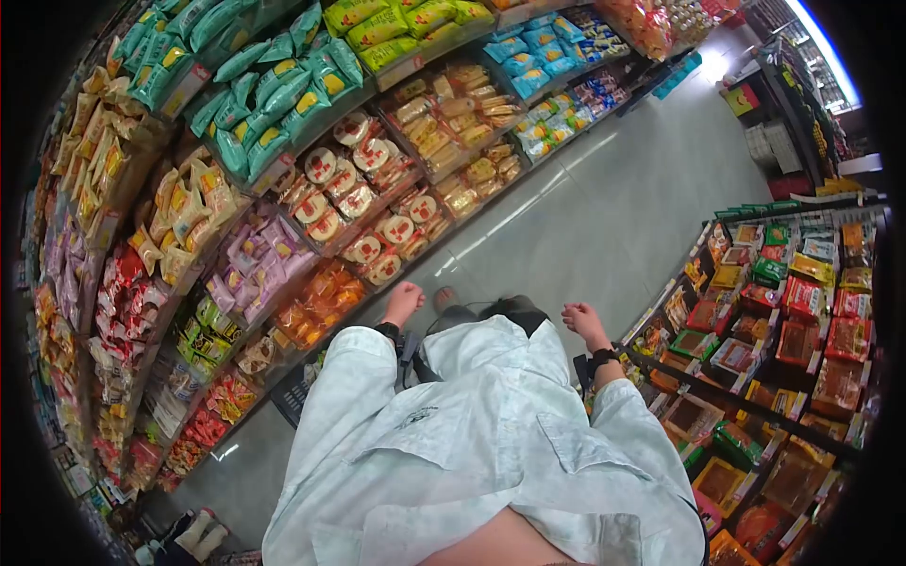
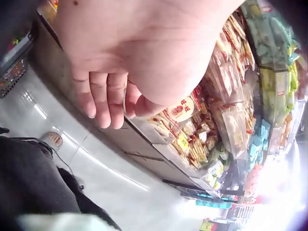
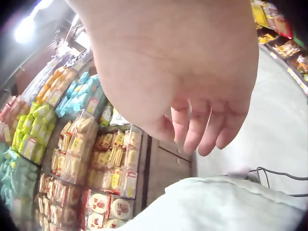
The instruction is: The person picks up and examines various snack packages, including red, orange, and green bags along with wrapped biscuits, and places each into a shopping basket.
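Observation:
My left hand (image 1: pixel 405 300) hangs beside the lower shelf bins, nearest to the packs of round crackers (image 1: pixel 382 247). Its fingers are loosely curled in the left wrist view, and the palm (image 2: pixel 139 43) holds nothing. On the other side of my body, my right hand (image 1: pixel 587 323) hangs over the aisle with loosely bent fingers. In the right wrist view its fingers (image 3: pixel 195 134) hang down with nothing between them. Behind them in that view stand clear bins of wrapped biscuits (image 3: pixel 115 159).
Tiered shelves of bagged snacks, such as teal packets (image 1: pixel 274 104) and purple packets (image 1: pixel 260 264), curve along the left. A display of boxed and packed foods (image 1: pixel 774 330) stands at the right. Grey floor (image 1: pixel 604 198) runs between them. A dark basket (image 1: pixel 288 391) sits near my left side.

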Demonstrator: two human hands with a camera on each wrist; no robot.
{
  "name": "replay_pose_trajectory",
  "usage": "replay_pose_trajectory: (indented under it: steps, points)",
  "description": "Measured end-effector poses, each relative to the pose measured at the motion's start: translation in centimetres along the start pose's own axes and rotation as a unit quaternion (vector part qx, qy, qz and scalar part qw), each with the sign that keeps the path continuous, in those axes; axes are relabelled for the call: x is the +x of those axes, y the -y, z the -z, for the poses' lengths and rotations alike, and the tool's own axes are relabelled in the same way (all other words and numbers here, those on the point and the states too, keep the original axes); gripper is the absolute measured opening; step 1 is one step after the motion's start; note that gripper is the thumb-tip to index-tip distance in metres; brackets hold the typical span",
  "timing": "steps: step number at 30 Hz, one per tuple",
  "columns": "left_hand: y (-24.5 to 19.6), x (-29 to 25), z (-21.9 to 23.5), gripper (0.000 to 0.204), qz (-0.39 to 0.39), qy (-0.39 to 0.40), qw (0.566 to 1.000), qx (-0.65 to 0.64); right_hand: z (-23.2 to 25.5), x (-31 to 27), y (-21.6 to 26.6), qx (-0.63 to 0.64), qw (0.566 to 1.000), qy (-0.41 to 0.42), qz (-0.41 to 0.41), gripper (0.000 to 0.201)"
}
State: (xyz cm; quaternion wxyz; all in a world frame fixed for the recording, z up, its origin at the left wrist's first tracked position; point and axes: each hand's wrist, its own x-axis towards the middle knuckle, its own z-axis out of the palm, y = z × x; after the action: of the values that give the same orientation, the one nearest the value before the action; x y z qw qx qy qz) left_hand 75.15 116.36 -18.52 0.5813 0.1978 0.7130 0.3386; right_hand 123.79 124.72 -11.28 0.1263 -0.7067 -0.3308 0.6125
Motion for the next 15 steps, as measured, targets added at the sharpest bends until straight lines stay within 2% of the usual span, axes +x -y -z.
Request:
replay_pose_trajectory:
  steps: [4, 6, 8, 10, 11, 12, 13, 15]
  points:
    - [2.7, 0.7, 2.2, 0.021, 0.040, -0.033, 0.998, -0.038, -2.9, 3.2, 8.7, -0.073, 0.996, 0.045, 0.025, 0.024]
    - [4.6, -0.5, 3.5, 0.028, 0.063, -0.063, 0.996, 0.002, -4.0, 6.6, 11.9, -0.082, 0.992, 0.078, 0.058, 0.023]
    - [8.8, -1.4, 5.7, 0.031, 0.083, -0.034, 0.996, -0.020, -5.0, 9.8, 15.7, -0.091, 0.986, 0.103, 0.091, 0.022]
    - [14.1, -1.9, 7.7, 0.023, 0.175, -0.039, 0.982, -0.064, -6.4, 12.2, 20.8, -0.106, 0.979, 0.122, 0.122, 0.021]
    - [16.8, -2.1, 8.7, 0.021, 0.252, -0.068, 0.960, -0.103, -7.0, 14.0, 22.9, -0.107, 0.974, 0.127, 0.155, 0.021]
    - [17.6, -2.9, 9.1, 0.020, 0.298, -0.109, 0.937, -0.144, -7.6, 15.9, 25.1, -0.108, 0.967, 0.134, 0.187, 0.021]
    - [15.3, -4.6, 8.3, 0.018, 0.289, -0.153, 0.923, -0.202, -8.4, 17.8, 27.3, -0.107, 0.960, 0.142, 0.216, 0.021]
    - [10.4, -7.8, 4.5, 0.030, 0.275, -0.243, 0.879, -0.306, -9.7, 21.0, 32.2, -0.115, 0.937, 0.183, 0.274, 0.023]
